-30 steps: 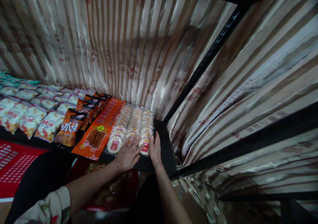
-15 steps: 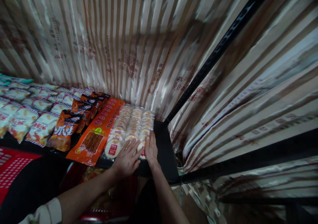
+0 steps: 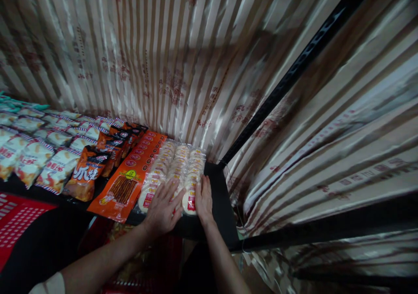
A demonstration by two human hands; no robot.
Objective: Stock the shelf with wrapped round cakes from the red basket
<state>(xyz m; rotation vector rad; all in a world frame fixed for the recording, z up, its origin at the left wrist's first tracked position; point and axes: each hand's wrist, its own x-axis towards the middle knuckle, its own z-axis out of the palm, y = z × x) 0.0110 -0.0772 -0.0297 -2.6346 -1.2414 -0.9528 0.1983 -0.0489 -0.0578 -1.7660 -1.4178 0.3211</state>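
Note:
Rows of round white crackers in clear wrappers [image 3: 175, 168] lie on the black shelf [image 3: 218, 194], near its right end. My left hand [image 3: 162, 208] rests over the front packs of the left and middle rows, fingers stretched out and pointing away from me. Against the outer side of the right row lies my right hand [image 3: 204, 202], its fingers straight and close together. Neither hand grips anything. Just left of the crackers is a flat orange packet [image 3: 130, 172] with brown sticks pictured on it.
Orange-and-black snack bags [image 3: 85, 172] and several rows of white snack bags [image 3: 58, 165] fill the shelf further left. A black slotted post [image 3: 281, 85] rises at the right corner. Striped sheeting [image 3: 183, 59] hangs behind. Below are red baskets [image 3: 22, 224].
My left hand has slid left, from the middle packs towards the left row. My right hand stays along the right row. The view has shifted slightly.

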